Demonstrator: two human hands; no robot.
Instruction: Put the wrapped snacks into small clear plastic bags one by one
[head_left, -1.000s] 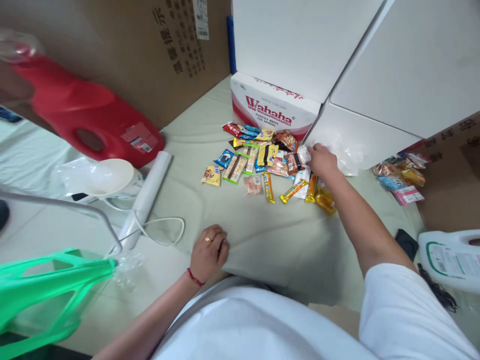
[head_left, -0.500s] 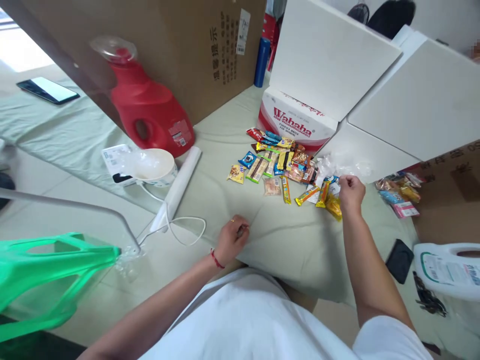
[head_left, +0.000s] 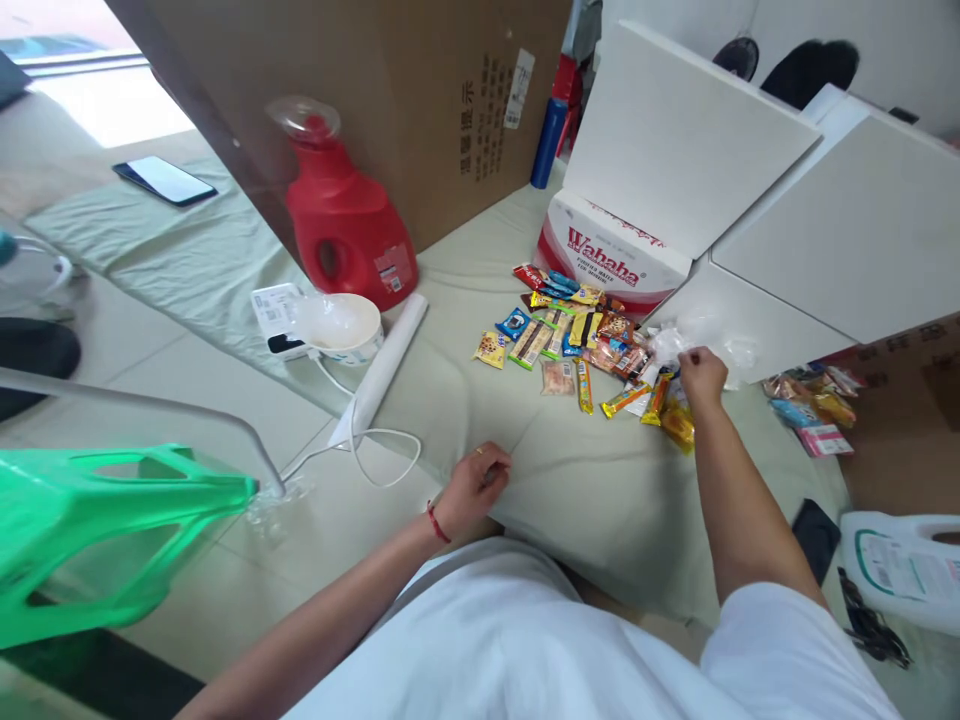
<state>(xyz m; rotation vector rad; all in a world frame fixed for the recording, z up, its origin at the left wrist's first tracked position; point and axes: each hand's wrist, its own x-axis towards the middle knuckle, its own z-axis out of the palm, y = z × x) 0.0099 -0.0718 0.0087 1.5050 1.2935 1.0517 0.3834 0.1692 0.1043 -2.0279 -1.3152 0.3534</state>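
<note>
My right hand (head_left: 703,378) is closed with its fingertips pinched, at the right end of a heap of wrapped snacks. What it grips, if anything, is hidden. Crumpled clear plastic (head_left: 667,345) lies just behind its fingers, and a shiny yellow packet (head_left: 679,428) is right beside it. My left hand (head_left: 474,485) rests near the front edge of the sheet, loosely curled with nothing seen in it. Left of the right hand are thin yellow snack sticks (head_left: 585,387), a pale pink packet (head_left: 557,377), green-edged bars (head_left: 531,343) and a yellow cookie packet (head_left: 490,349).
Behind the snacks stands a Wahaba-lettered carton (head_left: 600,260) beside white panels (head_left: 697,130). To the left are a red jug (head_left: 352,230), a paper tub (head_left: 360,330), a white roll (head_left: 386,365) with a cable, and a green stool (head_left: 135,540). More packets (head_left: 814,405) lie right.
The view has turned slightly left, so the scene sits farther right in the picture. Both hands keep nearly the same place and closed shape.
</note>
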